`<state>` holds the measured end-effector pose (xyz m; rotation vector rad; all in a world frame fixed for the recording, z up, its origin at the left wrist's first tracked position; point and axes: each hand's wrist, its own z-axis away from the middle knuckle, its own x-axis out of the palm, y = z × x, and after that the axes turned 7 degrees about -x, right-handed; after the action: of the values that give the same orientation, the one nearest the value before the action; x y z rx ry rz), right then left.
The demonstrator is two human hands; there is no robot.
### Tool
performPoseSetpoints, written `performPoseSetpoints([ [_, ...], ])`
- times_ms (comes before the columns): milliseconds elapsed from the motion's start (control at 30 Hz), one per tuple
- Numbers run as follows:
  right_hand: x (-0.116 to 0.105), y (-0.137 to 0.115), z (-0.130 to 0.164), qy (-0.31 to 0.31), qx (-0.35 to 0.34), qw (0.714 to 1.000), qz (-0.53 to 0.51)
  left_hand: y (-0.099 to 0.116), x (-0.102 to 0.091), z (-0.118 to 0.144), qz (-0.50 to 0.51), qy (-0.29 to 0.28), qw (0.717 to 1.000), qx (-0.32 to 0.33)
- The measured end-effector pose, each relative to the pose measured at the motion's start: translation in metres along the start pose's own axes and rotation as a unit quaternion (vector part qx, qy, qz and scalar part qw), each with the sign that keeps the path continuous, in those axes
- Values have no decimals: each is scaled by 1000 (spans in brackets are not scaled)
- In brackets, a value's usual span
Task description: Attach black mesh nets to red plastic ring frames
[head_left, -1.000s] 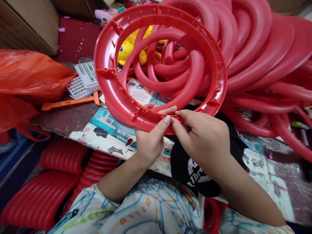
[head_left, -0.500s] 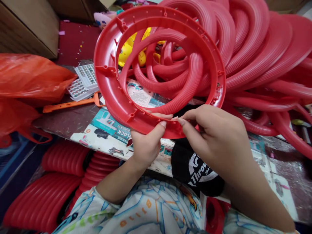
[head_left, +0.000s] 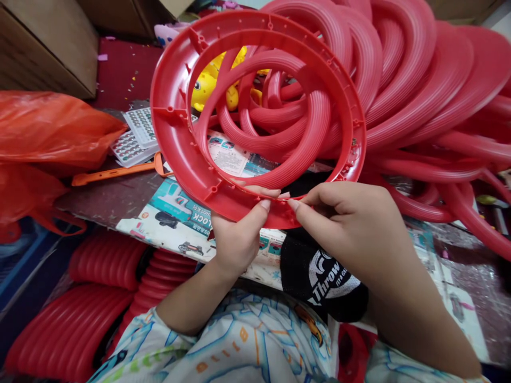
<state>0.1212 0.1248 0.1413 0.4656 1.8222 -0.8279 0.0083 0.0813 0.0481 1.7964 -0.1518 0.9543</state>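
A red plastic ring shell (head_left: 171, 143), open like a channel with small ribs and posts inside, is held tilted above the table. My left hand (head_left: 237, 239) is closed around its near edge, thumb on top and fingers coming through the opening. Just to the right, my right hand (head_left: 351, 229) pinches at the same near part of the shell, thumb and index finger pressed together at the inner rim. Whether a tiny piece sits between these fingertips I cannot tell. Below the right hand lies a black cloth piece (head_left: 295, 276) with white lettering.
Ribbed red rings (head_left: 319, 122) pile up behind and to the right. Yellow toys (head_left: 205, 90) show through the shell. Left are button-cell trays (head_left: 139, 130), an orange strap-like piece (head_left: 115, 171), an orange bag (head_left: 51, 127) and a cardboard box (head_left: 43, 48). Stacked red rings (head_left: 75, 324) stand below the table edge.
The shell has shifted slightly left in view. My right hand has come down a little with its fingers flatter against the rim, while my left hand keeps its grip.
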Motion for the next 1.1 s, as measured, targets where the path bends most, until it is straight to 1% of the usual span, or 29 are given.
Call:
performPoseSetpoints([
  [133, 1, -3, 1, 8, 0, 1000, -8, 0, -2, -1, -5, -17, 1000, 11],
  [267, 2, -3, 2, 32, -7, 999, -18, -2, -3, 0, -24, -35, 999, 29],
  [433, 3, 1, -2, 43, -14, 999, -23, -5, -8, 1, -50, -35, 997, 38],
  [533, 2, 3, -3, 34, -23, 999, -28, -6, -11, 1, -54, -35, 997, 41],
  [633, -1, 4, -3, 13, -8, 999, -38, -6, -12, 3, -52, -39, 997, 44],
  [733, -4, 4, -3, 4, 11, 999, -46, -4, -10, 5, -45, -40, 998, 30],
  [833, -4, 4, -3, 3, 14, 998, -59, -3, -8, 7, -26, -33, 999, 13],
  [933, -4, 2, -3, 0, 20, 998, -61, -3, -9, 8, -19, -38, 999, 8],
  [1033, -5, 0, -4, -25, 32, 998, -48, -2, -9, 7, -28, -42, 999, 1],
  [1100, -6, 0, -5, -42, 33, 998, -42, -1, -8, 8, -34, -31, 999, -6],
])
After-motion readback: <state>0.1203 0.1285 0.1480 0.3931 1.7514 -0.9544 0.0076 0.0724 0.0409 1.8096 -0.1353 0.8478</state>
